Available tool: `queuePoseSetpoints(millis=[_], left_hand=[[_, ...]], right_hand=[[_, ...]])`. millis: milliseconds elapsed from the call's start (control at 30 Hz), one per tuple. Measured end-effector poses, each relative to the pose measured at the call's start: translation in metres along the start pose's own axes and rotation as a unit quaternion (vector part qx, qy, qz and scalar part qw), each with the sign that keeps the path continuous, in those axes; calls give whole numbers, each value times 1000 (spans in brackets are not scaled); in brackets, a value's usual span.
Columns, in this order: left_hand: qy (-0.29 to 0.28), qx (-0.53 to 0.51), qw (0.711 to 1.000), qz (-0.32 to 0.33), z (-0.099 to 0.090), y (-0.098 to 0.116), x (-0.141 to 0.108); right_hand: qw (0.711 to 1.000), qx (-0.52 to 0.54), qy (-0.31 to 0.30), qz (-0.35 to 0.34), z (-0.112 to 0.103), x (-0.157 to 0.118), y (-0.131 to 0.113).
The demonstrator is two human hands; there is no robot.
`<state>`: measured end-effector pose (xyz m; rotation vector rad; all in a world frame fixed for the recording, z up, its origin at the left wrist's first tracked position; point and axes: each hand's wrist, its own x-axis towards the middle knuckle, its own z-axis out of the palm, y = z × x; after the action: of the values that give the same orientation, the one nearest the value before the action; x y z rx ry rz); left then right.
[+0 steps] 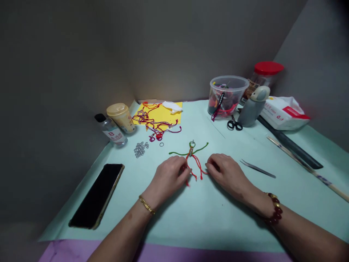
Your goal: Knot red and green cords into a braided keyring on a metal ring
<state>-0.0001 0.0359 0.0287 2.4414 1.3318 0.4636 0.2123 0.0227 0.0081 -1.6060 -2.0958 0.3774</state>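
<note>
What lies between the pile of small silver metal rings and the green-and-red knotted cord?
In the head view, one loose thin metal ring lies between the pile of small silver metal rings and the green-and-red knotted cord, on the pale green paper.

one knotted cord (191,152), one scissors (234,124), one tweezers (257,168)

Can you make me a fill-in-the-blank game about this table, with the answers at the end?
The knotted cord between the left hand and right hand has red and ____ strands. The right hand is nearest the steel ____. The bracelet on the right wrist has dark red ____. The jar has a ____ lid.

Answers: green, tweezers, beads, red.
</note>
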Motion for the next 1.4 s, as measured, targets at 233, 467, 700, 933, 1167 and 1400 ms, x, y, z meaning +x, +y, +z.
queuePoseSetpoints(millis=[233, 467, 700, 933, 1167, 1400], left_hand=[[-8, 9, 999, 42, 25, 21, -3], [9, 115, 993, 33, 35, 25, -4], [4, 107, 993, 56, 34, 22, -6], [-26, 138, 985, 103, 32, 19, -5], [-41, 0, 997, 66, 22, 18, -5], [33, -158, 980, -118, -13, -14, 1]], right_hand=[[997, -52, -52, -34, 5, -3, -3], [997, -39, -57, -30, 5, -2, -2], [1000, -4, -30, 3, 4, 0, -3], [1000, -13, -9, 10, 7, 2, 3], [999, -32, -3, 18, 3, 3, 8], [973, 190, -57, 122, -29, 11, 22]])
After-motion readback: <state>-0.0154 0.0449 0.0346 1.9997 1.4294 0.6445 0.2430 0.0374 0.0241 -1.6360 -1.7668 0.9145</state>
